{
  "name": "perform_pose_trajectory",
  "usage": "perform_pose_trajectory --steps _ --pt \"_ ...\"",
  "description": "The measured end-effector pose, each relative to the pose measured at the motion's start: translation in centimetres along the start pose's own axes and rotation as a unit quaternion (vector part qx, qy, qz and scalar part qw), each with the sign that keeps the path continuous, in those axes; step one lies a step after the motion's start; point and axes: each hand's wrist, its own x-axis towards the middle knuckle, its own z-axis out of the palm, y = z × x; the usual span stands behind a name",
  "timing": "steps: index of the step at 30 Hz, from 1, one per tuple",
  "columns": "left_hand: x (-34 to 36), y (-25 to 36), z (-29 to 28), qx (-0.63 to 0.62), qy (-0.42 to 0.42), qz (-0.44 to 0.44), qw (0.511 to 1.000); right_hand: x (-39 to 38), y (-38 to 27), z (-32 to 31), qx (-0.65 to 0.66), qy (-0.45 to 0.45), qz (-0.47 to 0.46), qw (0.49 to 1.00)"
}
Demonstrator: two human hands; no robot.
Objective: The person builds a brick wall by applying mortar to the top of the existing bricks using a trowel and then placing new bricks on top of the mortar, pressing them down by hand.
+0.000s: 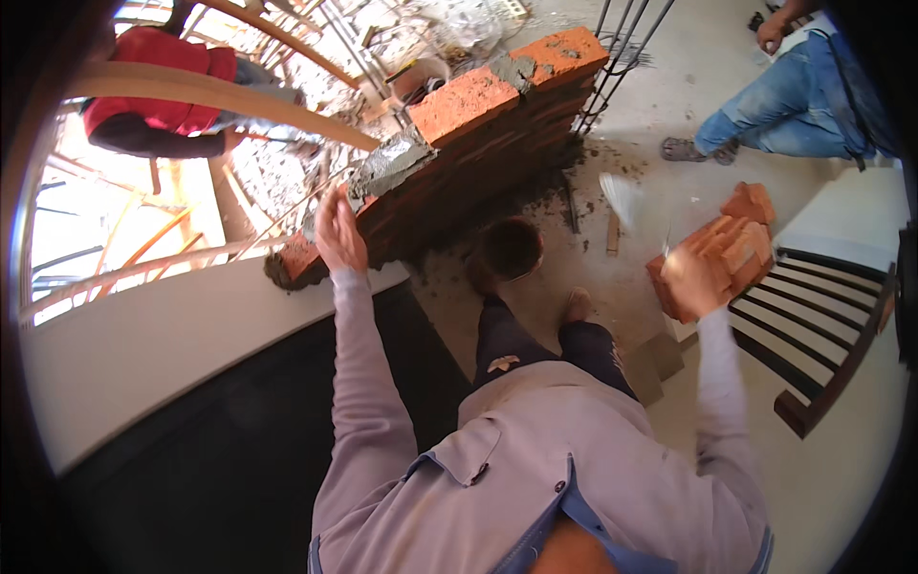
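A low brick wall (497, 153) runs from near my left side away to the far right, with orange bricks on its far top. Grey mortar (394, 163) covers the nearer stretch of its top. My left hand (341, 232) is at the wall's near end, fingers stretched out and holding nothing; whether it touches the brick I cannot tell. Off to the right, my right hand (694, 282) is smeared by motion but closed around a trowel (623, 201), whose pale blade is blurred. Just behind that hand lies a pile of loose bricks (741, 244).
A mortar-smeared bucket (512, 249) stands by my feet. Steel bars (622, 57) rise at the wall's far end. Dark wooden slats (813, 311) stand at right. One person in red (158, 86) is beyond the wall; another in jeans (794, 105) is far right.
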Motion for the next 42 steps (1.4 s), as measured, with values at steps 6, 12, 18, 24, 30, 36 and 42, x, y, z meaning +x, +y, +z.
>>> perform_pose_trajectory --steps 6,12,18,24,30,36,42 --pt "-25.9 -9.6 0.2 0.104 -0.326 -0.325 0.881 -11.7 2.2 16.7 0.113 -0.247 0.176 0.946" --pt "-40.6 -9.1 5.5 0.323 -0.626 -0.378 0.601 -3.5 -2.8 24.1 0.012 -0.37 0.076 0.926" --pt "-44.6 -16.2 5.9 0.39 -0.566 -0.39 0.613 13.6 -7.3 39.6 -0.198 -0.323 -0.061 0.924" --pt "-44.9 -32.8 8.7 0.081 -0.435 -0.453 0.774 22.6 -10.1 51.6 -0.334 -0.245 -0.05 0.909" --pt "-28.7 -47.3 20.7 0.105 -0.283 -0.404 0.864 18.8 -5.9 56.1 -0.333 -0.301 -0.019 0.893" --pt "-26.3 -52.0 25.2 0.056 -0.327 -0.429 0.84 21.5 -8.8 50.5 -0.219 -0.375 -0.095 0.896" --pt "-29.2 -47.0 27.7 0.008 -0.239 -0.387 0.89 19.0 -3.4 50.0 -0.119 -0.445 -0.184 0.868"
